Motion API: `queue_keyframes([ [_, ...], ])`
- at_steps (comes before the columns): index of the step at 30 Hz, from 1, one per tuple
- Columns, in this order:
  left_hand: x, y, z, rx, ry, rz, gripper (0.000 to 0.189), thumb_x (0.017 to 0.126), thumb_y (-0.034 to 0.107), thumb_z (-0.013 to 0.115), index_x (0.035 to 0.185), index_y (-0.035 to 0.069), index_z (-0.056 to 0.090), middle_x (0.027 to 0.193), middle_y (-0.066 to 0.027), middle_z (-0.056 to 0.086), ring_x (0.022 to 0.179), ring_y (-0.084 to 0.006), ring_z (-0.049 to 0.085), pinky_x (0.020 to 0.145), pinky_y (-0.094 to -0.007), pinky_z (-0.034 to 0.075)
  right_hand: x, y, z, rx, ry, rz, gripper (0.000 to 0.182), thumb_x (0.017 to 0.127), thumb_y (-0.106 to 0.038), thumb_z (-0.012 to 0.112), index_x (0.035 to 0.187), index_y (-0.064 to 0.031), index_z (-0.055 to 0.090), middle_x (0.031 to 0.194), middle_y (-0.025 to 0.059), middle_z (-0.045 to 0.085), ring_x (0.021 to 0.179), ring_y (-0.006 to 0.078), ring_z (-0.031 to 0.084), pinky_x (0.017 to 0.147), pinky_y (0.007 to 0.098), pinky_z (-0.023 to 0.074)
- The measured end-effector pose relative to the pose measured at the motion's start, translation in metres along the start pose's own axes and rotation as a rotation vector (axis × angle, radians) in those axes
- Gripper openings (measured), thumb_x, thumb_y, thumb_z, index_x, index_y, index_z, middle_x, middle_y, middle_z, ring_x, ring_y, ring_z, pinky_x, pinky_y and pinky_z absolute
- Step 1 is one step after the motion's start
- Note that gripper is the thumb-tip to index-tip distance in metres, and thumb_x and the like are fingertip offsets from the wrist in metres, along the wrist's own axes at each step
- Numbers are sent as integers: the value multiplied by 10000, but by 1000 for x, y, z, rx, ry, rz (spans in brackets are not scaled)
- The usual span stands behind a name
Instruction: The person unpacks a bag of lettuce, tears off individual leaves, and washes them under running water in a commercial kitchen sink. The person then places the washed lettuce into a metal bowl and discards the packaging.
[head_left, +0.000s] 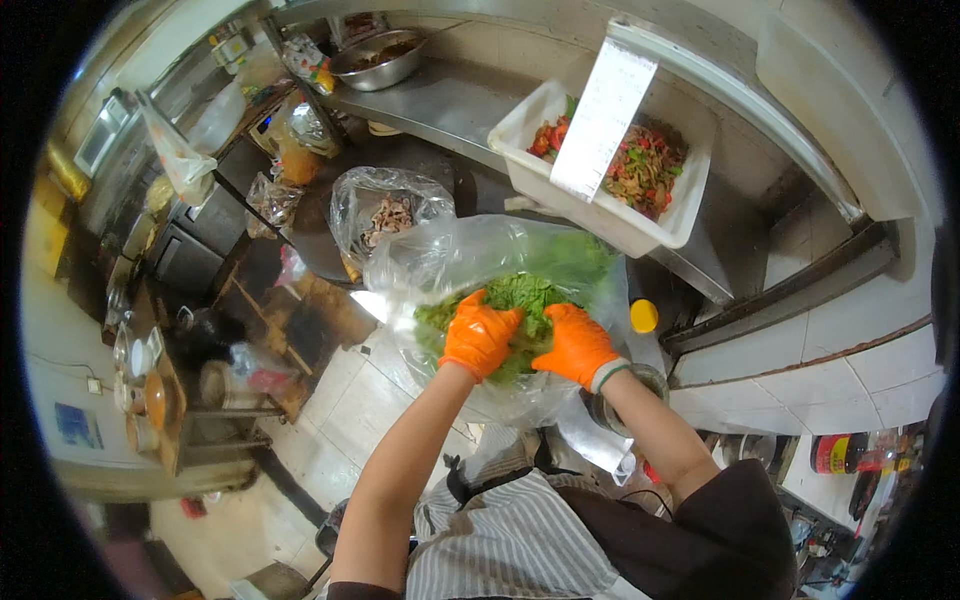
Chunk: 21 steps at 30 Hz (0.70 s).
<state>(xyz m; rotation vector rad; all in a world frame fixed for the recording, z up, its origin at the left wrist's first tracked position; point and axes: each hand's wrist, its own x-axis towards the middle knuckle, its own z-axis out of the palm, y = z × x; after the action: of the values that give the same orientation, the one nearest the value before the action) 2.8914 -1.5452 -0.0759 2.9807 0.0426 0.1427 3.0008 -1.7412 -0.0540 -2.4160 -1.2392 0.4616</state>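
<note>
Both my hands wear orange gloves and rest on leafy green lettuce (525, 294) in a large clear plastic bag (442, 259). My left hand (481, 337) lies on the left part of the leaves, its fingertips partly curled into them. Across a small gap, my right hand (576, 346) touches the right side, thumb towards the left hand. Whether the fingers grip any leaves is unclear. More greens show through the plastic at the upper right. Behind the bag, to the left, a clear bag (352, 196) holds pinkish-brown pieces (391, 217).
A white plastic tub (600, 223) with chopped red and green food stands on a steel shelf (450, 105), a paper slip (606, 120) hanging over it. A metal bowl (379, 75) sits further left. A yellow lid (643, 316) lies right of the lettuce bag; a tiled wall (832, 330) bounds the right.
</note>
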Motion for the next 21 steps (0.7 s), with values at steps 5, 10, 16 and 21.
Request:
queue_keyframes([
  [5,17,27,-17,217,-250,-103,562,799,262,779,1337,179,639,1086,-128,715,1137,-286,641,934,-480,463,-34,46,5,-194,-491,309,873,694,-565,826,1316,-6,575,1187,240,707,1122,408,671,983,460,526],
  [10,44,59,26,244,-9,181,511,786,266,761,1275,164,651,998,-110,722,1011,-280,675,838,-479,490,-34,33,11,-135,-479,304,853,749,-584,777,1356,-19,577,1196,243,711,1138,417,661,984,469,522],
  [16,44,49,44,205,-278,109,204,772,280,724,933,154,711,905,-117,731,887,-289,705,742,-489,497,-57,63,58,232,-86,315,702,806,-462,767,1342,-41,600,1249,211,701,1159,407,656,995,476,518],
  [21,23,24,-34,-211,60,156,386,790,368,786,1078,120,722,1012,-135,710,994,-345,668,899,-508,509,-55,50,25,39,-125,386,705,834,-420,765,1403,-53,568,1256,213,698,1164,402,655,999,467,519],
])
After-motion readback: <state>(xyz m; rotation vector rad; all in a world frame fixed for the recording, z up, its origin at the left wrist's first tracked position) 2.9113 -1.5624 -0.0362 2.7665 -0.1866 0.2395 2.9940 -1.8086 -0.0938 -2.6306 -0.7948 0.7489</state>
